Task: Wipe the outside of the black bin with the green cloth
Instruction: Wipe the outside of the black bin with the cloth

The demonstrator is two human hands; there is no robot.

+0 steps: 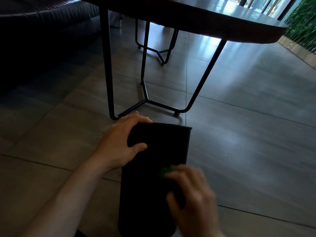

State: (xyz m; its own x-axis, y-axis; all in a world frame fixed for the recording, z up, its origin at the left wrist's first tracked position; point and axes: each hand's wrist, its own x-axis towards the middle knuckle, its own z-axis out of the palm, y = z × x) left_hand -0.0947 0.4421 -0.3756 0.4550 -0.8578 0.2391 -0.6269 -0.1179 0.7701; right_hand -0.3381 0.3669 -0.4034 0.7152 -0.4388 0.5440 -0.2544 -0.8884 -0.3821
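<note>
The black bin (150,182) lies tipped away from me on the tiled floor, its far end near the table's foot. My left hand (119,142) grips the bin's far left corner, fingers over the edge and thumb on its upper side. My right hand (191,194) is blurred and presses the green cloth (166,171) against the bin's right side; only a small green bit shows past the fingers.
A dark table (205,19) on thin black metal legs (145,100) stands just beyond the bin. A dark sofa (42,23) fills the upper left. A green plant wall (304,23) is at the far right. Open grey tiled floor (256,134) lies to the right.
</note>
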